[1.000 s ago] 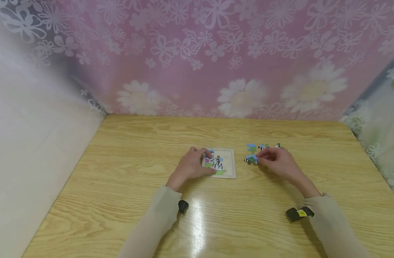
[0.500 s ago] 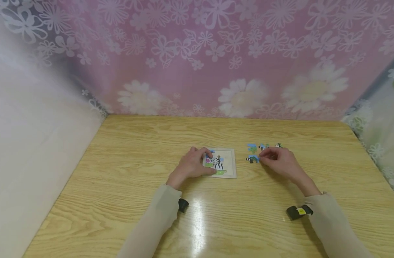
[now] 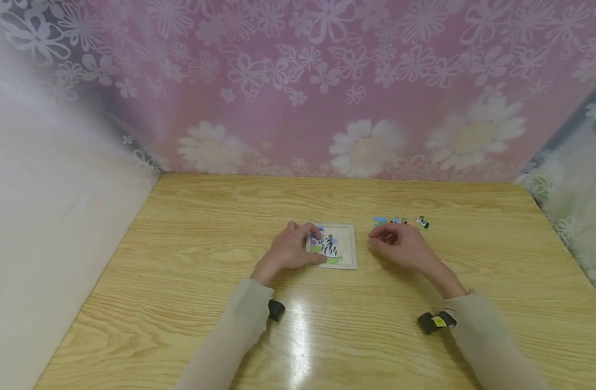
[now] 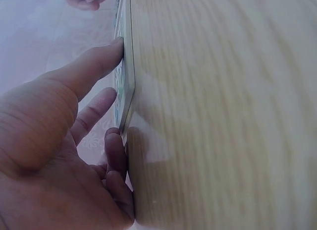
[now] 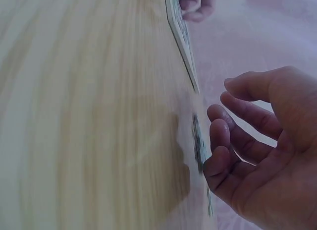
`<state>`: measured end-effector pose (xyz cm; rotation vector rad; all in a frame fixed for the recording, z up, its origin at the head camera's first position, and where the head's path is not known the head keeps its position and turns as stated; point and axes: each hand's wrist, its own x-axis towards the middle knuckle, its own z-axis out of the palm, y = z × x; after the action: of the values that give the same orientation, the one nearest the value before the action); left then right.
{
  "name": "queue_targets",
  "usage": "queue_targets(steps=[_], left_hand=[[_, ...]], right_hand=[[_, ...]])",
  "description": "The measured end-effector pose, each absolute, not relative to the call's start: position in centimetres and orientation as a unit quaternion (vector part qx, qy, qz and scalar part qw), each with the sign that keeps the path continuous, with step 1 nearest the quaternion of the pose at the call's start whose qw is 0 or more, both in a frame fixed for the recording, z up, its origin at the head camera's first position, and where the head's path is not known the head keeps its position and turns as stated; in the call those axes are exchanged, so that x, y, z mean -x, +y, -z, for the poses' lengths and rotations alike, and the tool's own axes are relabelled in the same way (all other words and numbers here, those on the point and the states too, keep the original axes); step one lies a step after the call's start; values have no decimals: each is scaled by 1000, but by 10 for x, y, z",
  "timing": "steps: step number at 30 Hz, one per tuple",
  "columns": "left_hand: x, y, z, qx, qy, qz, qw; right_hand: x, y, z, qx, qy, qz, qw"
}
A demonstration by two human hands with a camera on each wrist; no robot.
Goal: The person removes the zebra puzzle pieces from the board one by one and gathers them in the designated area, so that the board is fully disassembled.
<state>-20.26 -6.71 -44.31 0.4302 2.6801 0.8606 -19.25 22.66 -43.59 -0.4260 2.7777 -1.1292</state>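
Note:
A small square puzzle tray (image 3: 352, 238) with a pale frame lies on the table, partly filled with zebra-picture pieces (image 3: 330, 248). My left hand (image 3: 288, 246) rests over its left side, thumb and index finger spread and pressing on top. In the left wrist view another fingertip (image 4: 114, 133) is right at the tray's edge. Just right of the tray is my right hand (image 3: 400, 246), its fingers loosely curled and thumb close to the index fingertip. Nothing shows between them in the right wrist view, where a blurred puzzle piece (image 5: 198, 143) lies by the lower fingers.
Loose puzzle pieces lie behind my right hand: a blue one (image 3: 380, 220), a partly covered one (image 3: 398, 221) and a black-and-white one (image 3: 422, 222). The wood-grain table (image 3: 205, 216) ends at a pink flowered curtain (image 3: 298, 108).
My right hand has moved left toward the tray and now covers where a blue-green puzzle piece was lying. The black-and-white piece shows more fully. My left hand stays put.

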Motion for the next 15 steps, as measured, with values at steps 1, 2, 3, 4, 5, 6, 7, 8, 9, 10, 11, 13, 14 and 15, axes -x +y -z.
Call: queue_targets(steps=[1,2,3,4,5,6,7,8,9,10,11,13,14,15], left_hand=[[203,-67,443,-150,931,-299,147],[203,-67,444,-151,931,-299,146],[203,-67,444,-151,931,-299,146],[204,-67,444,-151,931,-298,145],[204,-67,444,-151,931,-298,145],[204,-67,444,-151,931,-298,145],[205,-67,444,-151,932,-297,145],[205,-67,444,-150,932,-298,145],[205,-67,444,-149,932,-297,146],[205,-67,444,-148,932,-297,148],[205,-66,444,-147,932,-297,149],[205,-66,443,-145,932,-296,150],[204,-66,443,-145,932,-297,151],[204,-66,443,-144,932,-297,151]], right_hand=[[193,223,436,142,914,375,59],[194,219,437,144,913,376,60],[195,215,437,147,912,377,60],[195,211,437,150,912,377,60],[196,207,438,152,911,378,60],[197,203,438,155,911,378,60],[198,200,438,158,911,376,60],[199,196,438,160,911,375,60],[199,192,439,161,912,373,61],[200,189,439,163,911,374,62],[201,186,439,164,910,376,64],[203,180,440,169,909,376,63],[203,178,440,172,908,378,64],[204,175,440,175,907,379,65]])
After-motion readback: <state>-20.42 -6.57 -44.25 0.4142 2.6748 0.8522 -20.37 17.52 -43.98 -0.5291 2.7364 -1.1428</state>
